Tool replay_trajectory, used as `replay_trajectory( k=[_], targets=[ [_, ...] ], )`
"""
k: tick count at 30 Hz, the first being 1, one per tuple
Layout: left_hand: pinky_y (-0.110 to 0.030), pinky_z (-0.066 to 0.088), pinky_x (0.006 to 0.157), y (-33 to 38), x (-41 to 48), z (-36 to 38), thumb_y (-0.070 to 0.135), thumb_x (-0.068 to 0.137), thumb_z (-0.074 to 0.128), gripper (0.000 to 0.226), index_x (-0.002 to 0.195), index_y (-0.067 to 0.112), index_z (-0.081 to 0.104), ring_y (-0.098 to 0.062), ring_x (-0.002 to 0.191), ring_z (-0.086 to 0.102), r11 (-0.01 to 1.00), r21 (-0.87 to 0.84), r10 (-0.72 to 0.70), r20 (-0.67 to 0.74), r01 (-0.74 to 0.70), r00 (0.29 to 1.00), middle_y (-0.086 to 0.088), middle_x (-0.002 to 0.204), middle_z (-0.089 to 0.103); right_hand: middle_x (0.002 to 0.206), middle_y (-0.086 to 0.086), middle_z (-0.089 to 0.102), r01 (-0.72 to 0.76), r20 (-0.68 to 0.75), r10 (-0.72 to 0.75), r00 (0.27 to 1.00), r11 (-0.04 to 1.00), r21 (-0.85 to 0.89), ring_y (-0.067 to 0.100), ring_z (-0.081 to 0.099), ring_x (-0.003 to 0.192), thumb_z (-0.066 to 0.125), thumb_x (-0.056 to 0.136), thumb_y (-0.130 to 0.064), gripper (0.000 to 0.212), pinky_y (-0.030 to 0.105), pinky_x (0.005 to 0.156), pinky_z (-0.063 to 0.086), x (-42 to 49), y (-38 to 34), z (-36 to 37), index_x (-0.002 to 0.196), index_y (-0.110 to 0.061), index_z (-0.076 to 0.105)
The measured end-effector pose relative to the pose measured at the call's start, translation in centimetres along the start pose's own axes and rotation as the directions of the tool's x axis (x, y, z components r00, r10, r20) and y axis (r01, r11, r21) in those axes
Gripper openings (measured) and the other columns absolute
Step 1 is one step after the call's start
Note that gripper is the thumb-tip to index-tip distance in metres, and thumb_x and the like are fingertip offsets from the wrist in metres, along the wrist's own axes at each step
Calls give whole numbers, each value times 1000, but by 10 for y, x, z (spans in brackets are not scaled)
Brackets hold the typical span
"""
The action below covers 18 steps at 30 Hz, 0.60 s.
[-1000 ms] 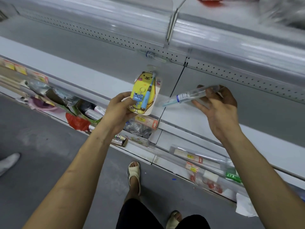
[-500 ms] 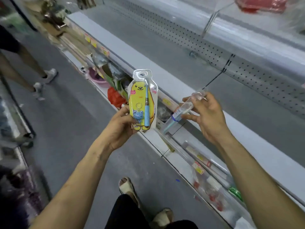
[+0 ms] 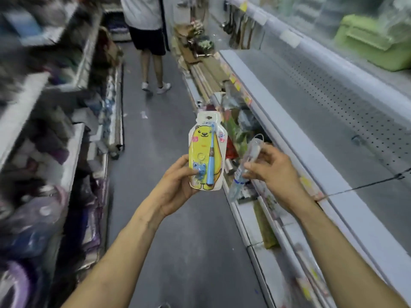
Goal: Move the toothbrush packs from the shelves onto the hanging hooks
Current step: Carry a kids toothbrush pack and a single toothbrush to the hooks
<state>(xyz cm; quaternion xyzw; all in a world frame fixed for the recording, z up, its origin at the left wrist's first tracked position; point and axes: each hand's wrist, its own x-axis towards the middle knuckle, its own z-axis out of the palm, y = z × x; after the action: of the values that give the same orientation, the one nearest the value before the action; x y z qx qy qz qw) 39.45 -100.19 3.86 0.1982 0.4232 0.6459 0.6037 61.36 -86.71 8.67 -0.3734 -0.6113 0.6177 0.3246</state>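
1. Shop aisle, grey floor. White shelf with a perforated pegboard on the right, another person further down.
2. Left hand pinches the kids' toothbrush pack by its bottom, upright over the aisle. Right hand curls round a tilted clear toothbrush tube.
3. The pack is flat and glossy: yellow bear card, blue brush.

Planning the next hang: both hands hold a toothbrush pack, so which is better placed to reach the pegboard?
Probably the right hand: it grips the clear toothbrush pack on the side where the pegboard runs. The left hand holds the yellow bear toothbrush pack over the aisle, farther off.
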Motion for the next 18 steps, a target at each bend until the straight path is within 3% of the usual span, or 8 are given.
replay_trajectory(
  k=[4, 7, 10, 14, 18],
  targets=[
    [-48, 59, 90, 31, -51, -45, 4, 100, 59, 38, 138, 6, 56, -35, 109, 70, 992, -13, 124, -148, -127, 981, -22, 139, 65, 109, 28, 71, 15, 156, -13, 988, 1000, -10, 26, 73, 91, 72, 88, 14, 34, 35, 71, 65, 11, -6, 80, 117, -3, 66],
    [-46, 61, 86, 46, -98, -74, 5, 101, 59, 31, 131, 11, 62, -33, 106, 72, 976, 10, 213, -260, -218, 942, -21, 136, 66, 103, 20, 74, 26, 310, -18, 951, 999, -22, 27, 75, 93, 74, 87, 13, 33, 39, 75, 66, 10, -12, 133, 115, -4, 67],
    [-47, 59, 89, 50, -157, -91, 8, 100, 61, 32, 132, 9, 62, -33, 108, 69, 946, 21, 302, -420, -323, 856, -23, 141, 63, 97, 15, 74, 36, 465, -27, 885, 999, -11, 26, 74, 90, 74, 87, 14, 30, 39, 75, 65, -1, -19, 177, 109, -6, 68],
    [-49, 56, 91, 30, -248, -87, 12, 97, 65, 38, 134, 7, 61, -32, 105, 69, 872, 106, 421, -660, -478, 622, -22, 138, 65, 104, 24, 73, 70, 689, -54, 723, 998, 5, 32, 75, 94, 75, 88, 11, 28, 37, 75, 65, -32, -28, 225, 109, -7, 69],
    [-62, 51, 105, -23, -352, -52, 12, 97, 63, 47, 141, 1, 54, -38, 119, 63, 809, 173, 410, -852, -562, 327, -24, 139, 64, 100, 12, 72, 77, 871, -65, 486, 996, 32, 21, 74, 87, 75, 89, 9, 27, 36, 74, 65, -94, -34, 263, 107, -11, 71]
  ],
)
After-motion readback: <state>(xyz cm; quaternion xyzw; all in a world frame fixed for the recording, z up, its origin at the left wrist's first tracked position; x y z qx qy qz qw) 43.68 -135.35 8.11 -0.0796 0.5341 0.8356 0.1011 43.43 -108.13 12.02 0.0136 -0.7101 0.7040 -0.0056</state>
